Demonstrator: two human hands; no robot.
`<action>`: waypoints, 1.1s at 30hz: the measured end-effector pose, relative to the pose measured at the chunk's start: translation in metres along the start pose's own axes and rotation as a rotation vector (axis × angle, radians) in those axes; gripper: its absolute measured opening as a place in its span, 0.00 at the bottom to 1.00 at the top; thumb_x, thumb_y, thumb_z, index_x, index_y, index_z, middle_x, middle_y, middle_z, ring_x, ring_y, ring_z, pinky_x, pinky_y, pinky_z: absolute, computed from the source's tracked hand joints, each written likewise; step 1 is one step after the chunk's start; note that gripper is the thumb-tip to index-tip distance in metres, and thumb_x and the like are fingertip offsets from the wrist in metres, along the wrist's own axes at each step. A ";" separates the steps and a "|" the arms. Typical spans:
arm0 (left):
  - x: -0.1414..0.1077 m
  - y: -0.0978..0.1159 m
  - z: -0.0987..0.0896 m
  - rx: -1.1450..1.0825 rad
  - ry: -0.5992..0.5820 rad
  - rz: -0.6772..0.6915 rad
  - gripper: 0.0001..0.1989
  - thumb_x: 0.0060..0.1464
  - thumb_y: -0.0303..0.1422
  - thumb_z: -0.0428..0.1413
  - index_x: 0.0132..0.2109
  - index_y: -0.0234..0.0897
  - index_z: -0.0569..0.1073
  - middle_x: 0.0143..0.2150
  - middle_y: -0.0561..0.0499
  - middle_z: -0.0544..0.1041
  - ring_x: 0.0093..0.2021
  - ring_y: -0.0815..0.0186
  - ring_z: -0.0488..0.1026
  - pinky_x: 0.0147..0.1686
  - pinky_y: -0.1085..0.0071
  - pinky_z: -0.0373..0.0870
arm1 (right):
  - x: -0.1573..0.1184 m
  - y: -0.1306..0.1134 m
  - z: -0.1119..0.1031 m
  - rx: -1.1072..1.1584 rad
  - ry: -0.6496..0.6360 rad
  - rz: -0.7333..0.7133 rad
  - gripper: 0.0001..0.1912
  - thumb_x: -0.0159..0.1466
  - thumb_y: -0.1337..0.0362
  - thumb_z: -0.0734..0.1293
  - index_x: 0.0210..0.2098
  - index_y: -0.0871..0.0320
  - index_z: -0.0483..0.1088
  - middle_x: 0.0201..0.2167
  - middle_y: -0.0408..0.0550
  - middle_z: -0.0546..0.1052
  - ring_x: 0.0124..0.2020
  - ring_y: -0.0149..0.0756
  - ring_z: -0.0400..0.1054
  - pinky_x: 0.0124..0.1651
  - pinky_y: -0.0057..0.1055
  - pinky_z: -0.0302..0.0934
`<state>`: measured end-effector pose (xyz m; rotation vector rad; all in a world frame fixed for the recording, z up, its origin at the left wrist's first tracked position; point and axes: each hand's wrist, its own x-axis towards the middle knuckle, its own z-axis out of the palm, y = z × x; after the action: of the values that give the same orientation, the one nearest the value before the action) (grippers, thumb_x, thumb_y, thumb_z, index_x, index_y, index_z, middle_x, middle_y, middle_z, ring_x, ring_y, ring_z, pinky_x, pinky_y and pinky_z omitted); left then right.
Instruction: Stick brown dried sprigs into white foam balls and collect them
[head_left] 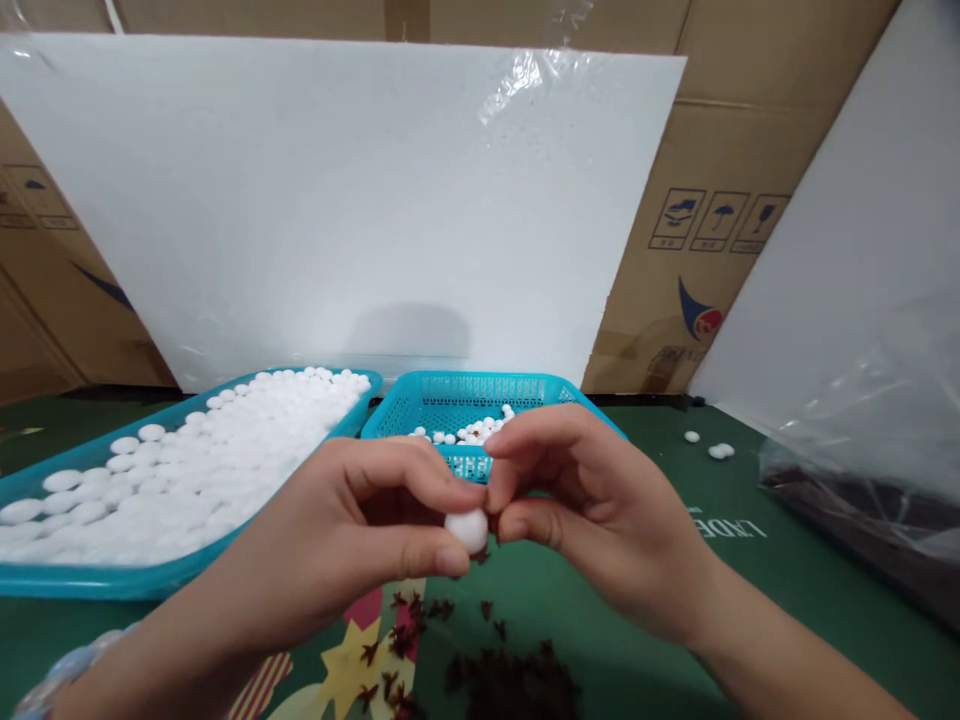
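A smooth white ball (466, 530) is pinched between the thumb and forefinger of my left hand (375, 510). My right hand (592, 500) is closed against the ball's right side. Its fingertips grip a small reddish-brown piece (493, 522), mostly hidden by the fingers. Below the hands, many loose dark red-brown, star-shaped pieces (401, 640) lie scattered, with a darker heap of them (514, 685) at the bottom edge. Behind my hands stands a blue perforated basket (480, 385), which has several white balls (480, 430) in it, some with brown bits showing.
At the left, a large blue tray (97, 582) is filled with white balls. A few balls (720, 451) lie on the green table surface (660, 640). A clear plastic bag (862, 500) with dark contents sits at the right. A white board (360, 200) and cardboard (750, 130) stand behind.
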<state>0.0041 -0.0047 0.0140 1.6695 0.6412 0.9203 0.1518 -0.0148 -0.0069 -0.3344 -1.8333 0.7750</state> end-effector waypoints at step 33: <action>-0.003 -0.001 0.008 -0.086 0.170 0.099 0.06 0.26 0.20 0.57 0.15 0.35 0.71 0.16 0.56 0.68 0.17 0.74 0.65 0.15 0.82 0.63 | 0.005 -0.003 -0.005 -0.491 0.082 -0.336 0.03 0.53 0.72 0.59 0.27 0.60 0.58 0.24 0.43 0.69 0.25 0.24 0.64 0.26 0.15 0.61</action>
<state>0.0091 -0.0105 0.0114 1.5690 0.6272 1.1547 0.1548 -0.0123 -0.0002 -0.3506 -1.9207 0.0721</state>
